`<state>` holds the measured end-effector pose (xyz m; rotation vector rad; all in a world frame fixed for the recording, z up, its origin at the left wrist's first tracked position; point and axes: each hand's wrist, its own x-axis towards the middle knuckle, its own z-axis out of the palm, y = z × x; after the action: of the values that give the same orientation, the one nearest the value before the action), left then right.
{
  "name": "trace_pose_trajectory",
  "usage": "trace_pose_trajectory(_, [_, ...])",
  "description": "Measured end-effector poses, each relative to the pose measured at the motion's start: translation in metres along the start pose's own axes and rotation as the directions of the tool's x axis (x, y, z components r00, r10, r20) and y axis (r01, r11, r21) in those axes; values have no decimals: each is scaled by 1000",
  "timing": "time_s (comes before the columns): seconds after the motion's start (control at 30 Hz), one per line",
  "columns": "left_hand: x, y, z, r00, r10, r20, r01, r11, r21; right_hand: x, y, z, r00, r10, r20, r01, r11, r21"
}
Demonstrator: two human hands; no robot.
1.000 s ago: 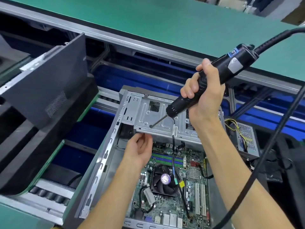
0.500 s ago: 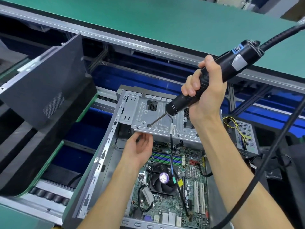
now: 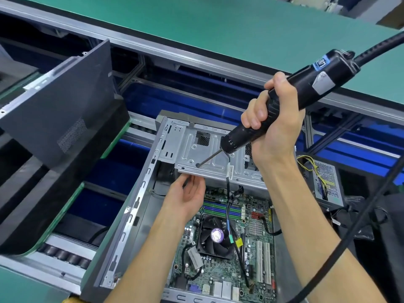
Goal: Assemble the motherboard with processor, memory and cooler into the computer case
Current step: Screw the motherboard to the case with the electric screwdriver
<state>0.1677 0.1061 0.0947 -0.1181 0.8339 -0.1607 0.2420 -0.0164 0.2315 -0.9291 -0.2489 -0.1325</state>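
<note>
Computer case [image 3: 131,217] is lying open on its side at centre frame, with the motherboard [image 3: 220,270] sitting inside it toward 6 o'clock. Cooler [image 3: 215,236] fan is sitting on the board, and the memory slots [image 3: 220,209] are lying just beyond it toward 12 o'clock.

Right hand [image 3: 273,125] is wrapping all its fingers round the barrel of the electric screwdriver [image 3: 290,101], which is slanting down from 2 o'clock. Its bit is touching a screw point on the drive cage [image 3: 190,147], the silver bracket spanning the far end of the case. The tool's black cable [image 3: 341,243] is trailing down toward 5 o'clock.

Left hand [image 3: 185,196] is sitting palm up at the cage's near edge, fingers loosely curled under the edge; a firm grip cannot be told.

Power supply [image 3: 328,184] with yellow wires is resting outside the case at 3 o'clock. A dark side panel [image 3: 65,106] is leaning at 10 o'clock.
</note>
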Motion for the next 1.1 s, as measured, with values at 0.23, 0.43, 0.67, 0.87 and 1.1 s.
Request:
trace_pose_trajectory(0.23, [2, 0, 0, 1000, -21, 4, 21, 997, 72, 0, 2, 1, 1000, -2, 23, 2, 1000, -21])
trace_pose_trajectory(0.43, [-3, 13, -14, 970, 183, -158, -55, 803, 593, -1, 9, 2, 999, 7, 42, -5, 999, -45])
trace_pose_trajectory(0.67, [-7, 19, -29, 910, 219, 352, 41, -893, 448, -6, 23, 11, 993, 10, 113, 7, 989, -148])
trace_pose_trajectory(0.87, [-3, 21, -55, 888, 109, 447, -7, -968, 251, -7, 40, 21, 976, 22, 215, 37, 963, -269])
trace_pose_trajectory(1.1, [-4, 26, -60, 909, 92, 406, -6, -972, 234, -15, 67, 22, 971, 57, 230, 37, 921, -387])
